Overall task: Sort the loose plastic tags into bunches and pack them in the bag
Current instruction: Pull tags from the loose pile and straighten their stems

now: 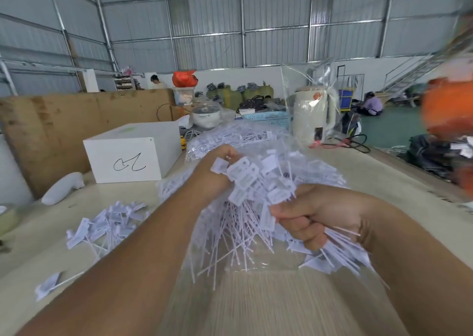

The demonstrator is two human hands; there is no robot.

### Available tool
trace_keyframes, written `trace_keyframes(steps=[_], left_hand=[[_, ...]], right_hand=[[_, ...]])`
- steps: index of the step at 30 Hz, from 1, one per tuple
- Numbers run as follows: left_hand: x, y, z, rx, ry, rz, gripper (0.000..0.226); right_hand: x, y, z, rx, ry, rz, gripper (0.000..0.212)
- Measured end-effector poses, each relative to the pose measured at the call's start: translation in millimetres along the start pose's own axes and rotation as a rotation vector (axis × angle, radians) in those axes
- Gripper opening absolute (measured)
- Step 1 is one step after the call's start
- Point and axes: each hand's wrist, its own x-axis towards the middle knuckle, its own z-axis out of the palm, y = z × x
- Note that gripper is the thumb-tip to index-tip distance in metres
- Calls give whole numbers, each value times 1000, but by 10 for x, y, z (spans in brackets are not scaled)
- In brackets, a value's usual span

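Two bare forearms fill the lower frame, nearest the camera, over a pale table (256,307).

Table: pale wood-grain top, running from the bottom edge up to mid-frame.

Brown board (76,120): stands upright along the left, behind the table.

White box (133,154): centre left, resting on the table, with a black scrawl on its front face.

Clear plastic bag (225,141): centre, beyond the hands, lying on the table and filled with white tags.

Cream kettle (313,115): upper right of centre, upright, partly behind a sheet of clear film.

Bunch of tags (245,195): centre frame, white flag heads uppermost, thin tails fanning downward above the table.

Right hand (314,212): right of centre, fingers clenched round the bunch of tags at their stems; more tags stick out below the fist.

Left hand (217,172): centre, reaching forward, fingertips at the heads of the bunch; whether it pinches a tag cannot be told.

Loose tags (102,225): a scattered pile on the table at lower left, apart from the hands.

Single tag (51,285): lower left, lying alone near the left forearm.
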Motion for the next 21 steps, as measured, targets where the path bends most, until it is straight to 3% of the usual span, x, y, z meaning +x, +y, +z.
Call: trace_keyframes(steps=[4, 5, 10, 14, 17, 21], left_hand=[[72, 175, -8, -577, 39, -135, 21], [91, 211, 0, -618, 59, -162, 23], [-70, 373, 102, -118, 222, 110, 26], [-336, 398, 196, -11, 369, 312, 26], [-474, 336, 256, 11, 330, 376, 25], [-610, 253, 334, 35, 275, 444, 32]], right_hand=[[94, 88, -62, -168, 79, 86, 52], [116, 117, -76, -201, 125, 106, 56], [241, 191, -134, 21, 349, 50, 37], [367, 189, -207, 427, 416, 6, 29], [469, 110, -278, 696, 444, -63, 35], [618, -21, -378, 419, 707, -147, 30]])
